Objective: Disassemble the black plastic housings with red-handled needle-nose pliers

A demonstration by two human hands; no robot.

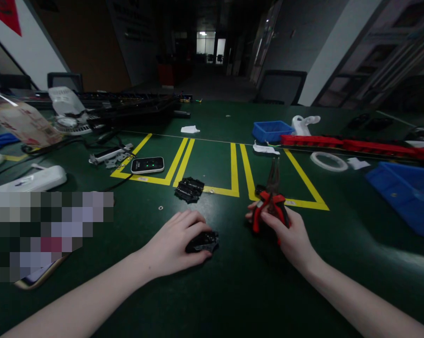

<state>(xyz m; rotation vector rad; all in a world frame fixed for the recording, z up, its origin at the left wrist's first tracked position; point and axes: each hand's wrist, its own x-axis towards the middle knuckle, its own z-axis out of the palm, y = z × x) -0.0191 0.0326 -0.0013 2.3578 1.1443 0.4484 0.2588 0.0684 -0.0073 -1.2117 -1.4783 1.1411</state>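
Note:
My left hand [184,241] rests on the green table, its fingers and thumb closed round a small black plastic part [203,241]. In my right hand [285,230] is a pair of needle-nose pliers [273,197] with red and black handles, its jaws pointing away from me. The fingers under the handles are partly hidden. Just beyond my left hand lies a cluster of similar black plastic parts [190,189], touching the yellow tape. Behind the pliers a small dark piece [259,189] shows only in part.
Yellow tape [235,169] marks bays on the table. A blue bin [409,197] and a tape roll [329,161] lie right; a smaller blue bin [271,130] stands farther back. Left are a white device with green lights [147,165], a metal bracket [109,155] and a blurred-out phone [46,272].

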